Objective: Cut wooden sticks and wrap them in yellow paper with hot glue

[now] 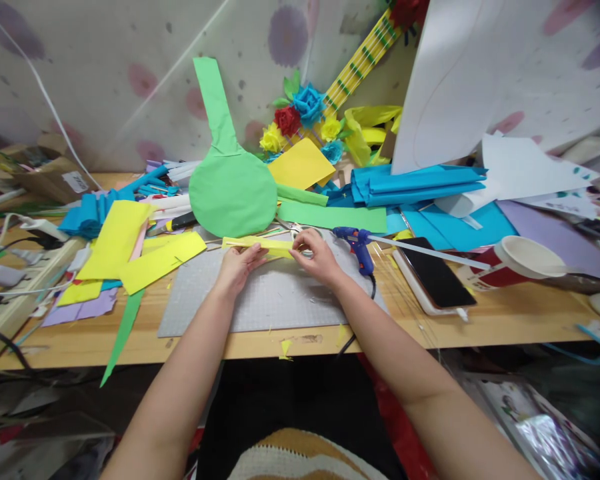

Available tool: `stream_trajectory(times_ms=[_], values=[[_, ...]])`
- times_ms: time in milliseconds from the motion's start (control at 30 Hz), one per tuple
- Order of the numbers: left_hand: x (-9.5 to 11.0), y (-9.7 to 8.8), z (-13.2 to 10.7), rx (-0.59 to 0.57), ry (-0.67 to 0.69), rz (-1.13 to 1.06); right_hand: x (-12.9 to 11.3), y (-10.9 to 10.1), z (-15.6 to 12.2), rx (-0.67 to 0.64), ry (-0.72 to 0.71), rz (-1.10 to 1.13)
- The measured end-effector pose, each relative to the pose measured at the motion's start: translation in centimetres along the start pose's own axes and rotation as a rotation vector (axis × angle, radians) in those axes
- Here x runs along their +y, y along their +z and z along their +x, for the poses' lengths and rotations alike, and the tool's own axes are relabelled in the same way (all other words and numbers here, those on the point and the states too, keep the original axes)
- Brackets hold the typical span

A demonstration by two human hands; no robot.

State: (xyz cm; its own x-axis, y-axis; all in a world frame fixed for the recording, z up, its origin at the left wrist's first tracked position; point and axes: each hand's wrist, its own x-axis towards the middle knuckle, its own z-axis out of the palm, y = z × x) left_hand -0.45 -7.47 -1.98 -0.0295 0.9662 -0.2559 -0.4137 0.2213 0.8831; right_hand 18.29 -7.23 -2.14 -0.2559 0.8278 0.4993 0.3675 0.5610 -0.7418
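A narrow yellow paper strip (pixel 279 245) stretches between my two hands, above the far part of a grey cutting mat (pixel 200 300). My left hand (pixel 241 265) pinches its left part between thumb and fingers. My right hand (pixel 316 256) is closed on its right end, with the fingertips pressed together. Just beyond my hands lie scissors (pixel 294 229), partly hidden. To the right of my right hand rests a blue glue gun (pixel 359 248) with a long white glue stick in its back. Behind the strip leans a green paper-covered round shape (pixel 233 193) with a long neck.
Yellow paper pieces (pixel 163 261) lie left of the mat, by a power strip (pixel 35 283). On the right are a phone (pixel 435 270) and a paper cup (pixel 520 260). Blue paper rolls (pixel 420 185), paper flowers (pixel 309 103) and a white board (pixel 445 80) stand behind.
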Motion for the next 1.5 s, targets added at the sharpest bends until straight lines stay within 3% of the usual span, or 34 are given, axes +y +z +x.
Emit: stream_trajectory(times_ms=[300,567,833,900,1000,1200,1500], values=[[-0.5,0.1,0.1,-0.027,0.086,0.033,0.2,0.6,0.1,0.089,0.070,-0.090],[-0.6,0.7,0.0,0.026,0.115,0.001,0.5,0.6,0.1,0.123,0.111,-0.098],[-0.7,1.1,0.7,0.145,0.168,-0.228,0.0,0.2,0.1,0.458,0.282,0.032],[-0.8,1.5,0.7,0.152,0.177,-0.280,-0.1,0.9,0.3,0.387,0.364,0.186],[-1.2,2.3,0.5,0.073,0.176,-0.273,0.2,2.3,0.6,0.244,0.488,0.424],[-2.4,3.3,0.0,-0.001,0.119,-0.215,1.0,2.8,0.9,0.397,0.526,0.347],[-2.5,3.0,0.2,0.006,0.118,-0.189,1.7,1.8,0.7,0.346,0.553,0.559]])
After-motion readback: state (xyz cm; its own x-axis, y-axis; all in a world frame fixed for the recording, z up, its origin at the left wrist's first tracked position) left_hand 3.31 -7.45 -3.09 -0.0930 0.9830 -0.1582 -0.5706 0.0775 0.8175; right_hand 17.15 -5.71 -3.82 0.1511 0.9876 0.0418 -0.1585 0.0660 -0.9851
